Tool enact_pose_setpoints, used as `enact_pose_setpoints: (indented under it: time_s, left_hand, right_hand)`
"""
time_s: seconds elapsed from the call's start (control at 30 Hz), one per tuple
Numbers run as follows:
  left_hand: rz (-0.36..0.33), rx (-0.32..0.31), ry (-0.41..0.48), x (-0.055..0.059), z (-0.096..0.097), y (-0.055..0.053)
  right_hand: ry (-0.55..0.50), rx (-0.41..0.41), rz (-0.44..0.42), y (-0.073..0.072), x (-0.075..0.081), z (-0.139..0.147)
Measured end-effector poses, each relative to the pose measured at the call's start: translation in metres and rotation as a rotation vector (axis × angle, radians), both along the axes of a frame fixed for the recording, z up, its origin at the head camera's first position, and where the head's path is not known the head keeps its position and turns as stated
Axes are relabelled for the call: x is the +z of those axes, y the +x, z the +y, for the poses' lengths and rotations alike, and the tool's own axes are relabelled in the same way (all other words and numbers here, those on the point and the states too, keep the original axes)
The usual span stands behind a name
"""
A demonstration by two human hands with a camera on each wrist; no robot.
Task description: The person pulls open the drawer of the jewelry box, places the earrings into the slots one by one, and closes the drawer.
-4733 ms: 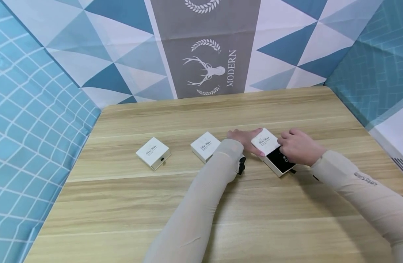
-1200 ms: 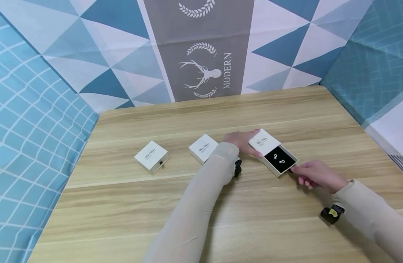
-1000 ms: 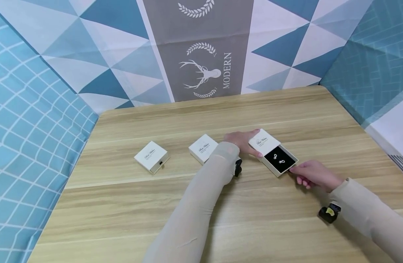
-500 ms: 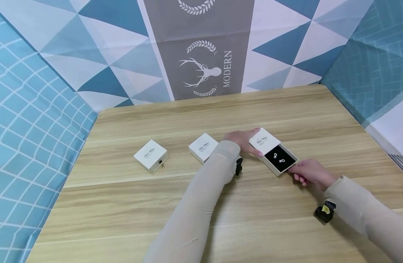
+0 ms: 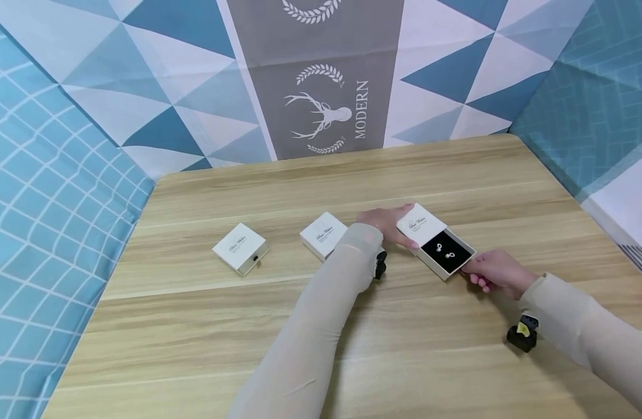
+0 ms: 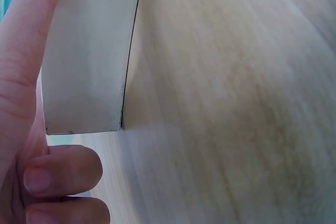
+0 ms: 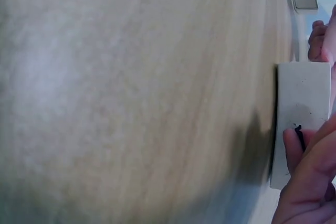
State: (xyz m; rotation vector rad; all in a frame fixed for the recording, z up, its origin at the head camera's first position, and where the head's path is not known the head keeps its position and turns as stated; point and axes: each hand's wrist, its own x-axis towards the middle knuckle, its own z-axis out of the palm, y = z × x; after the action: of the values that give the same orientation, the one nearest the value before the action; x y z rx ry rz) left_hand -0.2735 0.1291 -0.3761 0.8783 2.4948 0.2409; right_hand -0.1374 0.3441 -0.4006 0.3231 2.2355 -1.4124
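A white jewelry box (image 5: 422, 224) with a sliding drawer lies on the table, right of centre. Its drawer is pulled partly out, and on the drawer's black pad (image 5: 446, 250) sits a pair of small, shiny earrings (image 5: 450, 255). My left hand (image 5: 386, 224) grips the sleeve at its far left end, thumb along one side, as the left wrist view (image 6: 23, 77) also shows. At the drawer's front, the thumb and finger of my right hand (image 5: 496, 270) pinch a black ribbon tab (image 7: 300, 136); in the head view the fingers mostly hide it.
Two more white boxes lie on the table to the left: one shut box (image 5: 241, 248) farther off, and another box (image 5: 324, 233) partly behind my left forearm. The wooden table (image 5: 195, 349) ends at a patterned cloth backdrop.
Several seconds ago my right hand was over the drawer's pad; it has since moved down to the ribbon tab and pinches it. My left hand has kept its grip on the sleeve.
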Motion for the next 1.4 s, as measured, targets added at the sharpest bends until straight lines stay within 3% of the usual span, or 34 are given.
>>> enact_pose_setpoints:
  time_s: [0.87,1.2,1.4]
  left_hand:
    - [-0.001,0.033,-0.019,-0.0004,0.0016,0.0002]
    - [-0.010,0.033,-0.035,-0.0063,0.0043,-0.0060]
    - [-0.004,0.047,-0.031,-0.0029,0.0029,-0.0018]
  right_hand:
    - [-0.012,-0.022,-0.019,-0.0003,0.0056,-0.0016]
    - [-0.018,-0.018,-0.019,-0.0018,0.0043,-0.0032]
    - [-0.025,-0.024,-0.027,-0.0036,0.0040,-0.0055]
